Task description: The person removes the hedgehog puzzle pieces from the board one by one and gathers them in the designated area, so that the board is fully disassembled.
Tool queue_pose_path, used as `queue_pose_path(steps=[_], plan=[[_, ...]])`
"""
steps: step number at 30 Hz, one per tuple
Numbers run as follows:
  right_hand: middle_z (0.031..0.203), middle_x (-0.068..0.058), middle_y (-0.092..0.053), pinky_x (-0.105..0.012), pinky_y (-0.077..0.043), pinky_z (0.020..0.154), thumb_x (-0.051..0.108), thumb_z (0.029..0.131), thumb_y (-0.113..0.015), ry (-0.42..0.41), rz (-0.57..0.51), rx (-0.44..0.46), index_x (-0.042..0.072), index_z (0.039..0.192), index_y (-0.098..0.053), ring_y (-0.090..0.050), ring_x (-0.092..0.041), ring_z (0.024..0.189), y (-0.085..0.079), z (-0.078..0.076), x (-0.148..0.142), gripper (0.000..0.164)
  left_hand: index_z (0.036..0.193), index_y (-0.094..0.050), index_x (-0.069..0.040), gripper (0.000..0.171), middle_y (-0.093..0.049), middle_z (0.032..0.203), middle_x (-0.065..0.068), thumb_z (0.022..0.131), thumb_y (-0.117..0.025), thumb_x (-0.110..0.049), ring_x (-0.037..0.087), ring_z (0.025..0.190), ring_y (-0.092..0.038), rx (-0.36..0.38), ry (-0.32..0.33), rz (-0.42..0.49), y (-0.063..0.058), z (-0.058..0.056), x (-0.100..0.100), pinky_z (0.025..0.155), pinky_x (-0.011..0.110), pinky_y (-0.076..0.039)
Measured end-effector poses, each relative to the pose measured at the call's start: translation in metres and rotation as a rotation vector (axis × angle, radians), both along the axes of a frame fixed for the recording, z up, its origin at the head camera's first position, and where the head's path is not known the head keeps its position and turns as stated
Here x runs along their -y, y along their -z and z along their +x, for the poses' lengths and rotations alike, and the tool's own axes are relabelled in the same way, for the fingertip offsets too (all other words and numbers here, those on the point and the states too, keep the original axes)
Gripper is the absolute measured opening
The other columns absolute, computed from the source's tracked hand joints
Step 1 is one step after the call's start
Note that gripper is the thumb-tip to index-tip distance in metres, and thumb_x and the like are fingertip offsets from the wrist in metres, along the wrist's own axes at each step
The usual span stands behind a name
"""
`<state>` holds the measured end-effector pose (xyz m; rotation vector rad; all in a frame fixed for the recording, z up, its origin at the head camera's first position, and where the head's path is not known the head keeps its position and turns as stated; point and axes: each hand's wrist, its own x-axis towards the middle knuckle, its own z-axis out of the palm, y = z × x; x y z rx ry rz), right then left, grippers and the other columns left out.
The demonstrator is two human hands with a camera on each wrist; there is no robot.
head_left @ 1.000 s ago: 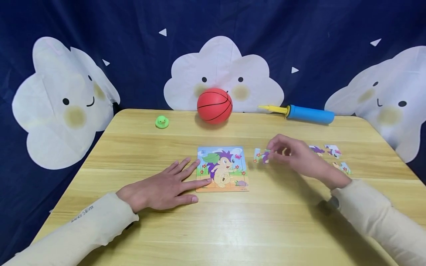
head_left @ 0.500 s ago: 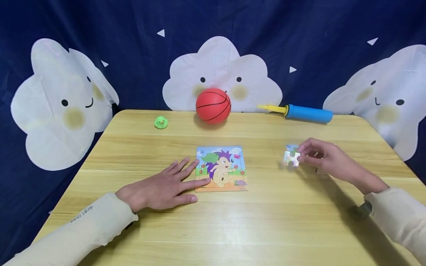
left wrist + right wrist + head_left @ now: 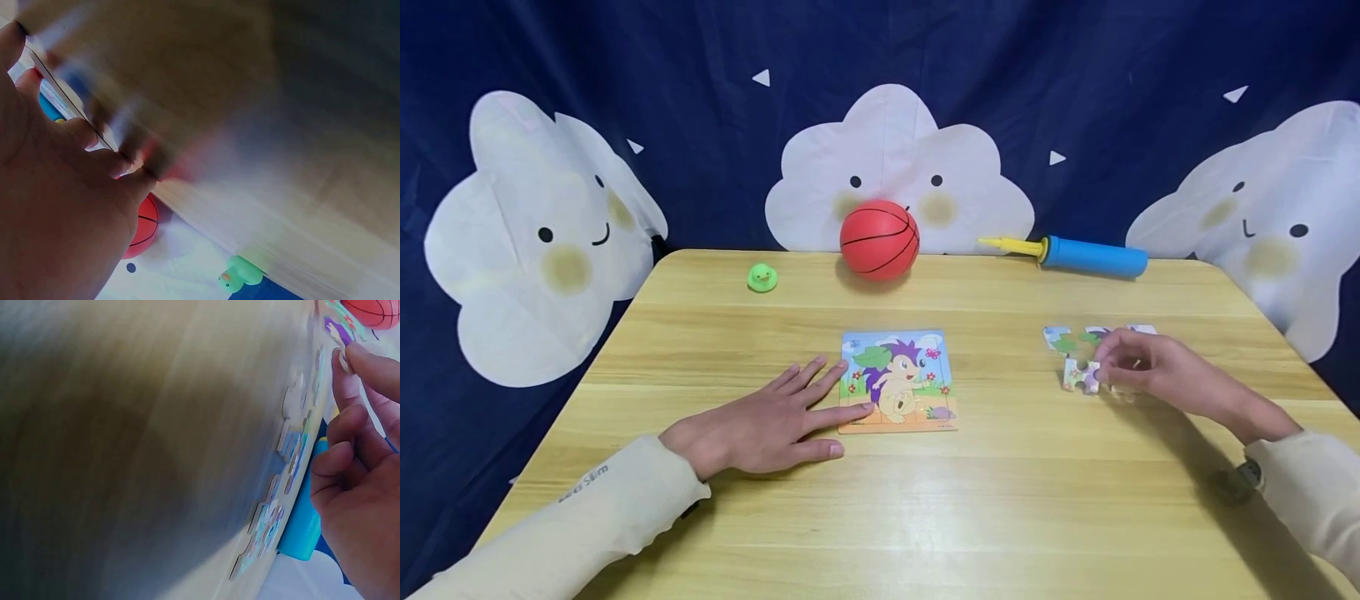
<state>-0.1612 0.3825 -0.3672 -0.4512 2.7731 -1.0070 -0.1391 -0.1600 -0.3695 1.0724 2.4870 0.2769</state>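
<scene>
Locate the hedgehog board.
In the head view, the hedgehog board lies centrally on the table, in front of the red ball, with the left hand overlapping its left edge.

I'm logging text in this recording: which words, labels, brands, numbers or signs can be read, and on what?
None can be read with certainty.
Left sleeve: dark lettering, too blurred to read.
Puzzle board, upper left: mark, too small to read.
Puzzle board, lower right: tiny print, illegible.
Loose corner piece: faint mark, too small to read.
</scene>
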Motion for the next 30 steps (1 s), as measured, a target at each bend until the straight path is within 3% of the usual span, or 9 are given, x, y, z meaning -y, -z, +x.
queue_pose_path(steps=[7, 14, 22, 30], plan=[[0.092, 0.003, -0.073, -0.022, -0.047, 0.067, -0.003, 0.101, -0.073, -0.071, 0.034, -0.057, 0.011, 0.108, -0.071, -0.059, -0.008, 0.080, 0.004, -0.002, 0.002, 0.015, 0.169, -0.031, -0.051, 0.058, 0.002, 0.186, 0.004, 0.113, -0.045, -0.061, 0.037, 0.172, 0.006, 0.000, -0.005, -0.012, 0.002, 0.000, 0.000, 0.138, 0.062, -0.005], [0.097, 0.004, -0.070, -0.020, -0.047, 0.070, 0.006, 0.099, -0.079, -0.060, 0.171, -0.090, 0.011, 0.110, -0.075, -0.055, -0.003, 0.084, 0.003, -0.006, 0.008, 0.012, 0.169, -0.032, -0.051, 0.058, 0.002, 0.186, 0.005, 0.114, -0.045, -0.060, 0.038, 0.172, 0.006, -0.005, -0.001, -0.005, 0.002, 0.000, 0.000, 0.138, 0.063, -0.005], [0.096, 0.005, -0.069, -0.020, -0.047, 0.068, 0.004, 0.098, -0.080, -0.081, 0.186, -0.129, 0.010, 0.108, -0.076, -0.053, -0.002, 0.082, 0.004, -0.009, 0.009, 0.012, 0.169, -0.033, -0.049, 0.057, 0.000, 0.186, 0.006, 0.114, -0.043, -0.060, 0.039, 0.172, 0.004, -0.010, -0.003, 0.006, 0.000, 0.001, 0.000, 0.138, 0.064, -0.006], [0.102, -0.004, -0.071, -0.025, -0.052, 0.055, 0.002, 0.102, -0.074, -0.074, 0.105, -0.023, 0.005, 0.115, -0.074, -0.058, -0.005, 0.077, 0.004, -0.008, 0.010, 0.013, 0.169, -0.034, -0.048, 0.057, -0.001, 0.186, 0.006, 0.114, -0.044, -0.059, 0.040, 0.172, 0.003, 0.001, -0.006, 0.011, 0.000, 0.001, 0.001, 0.138, 0.065, -0.006]])
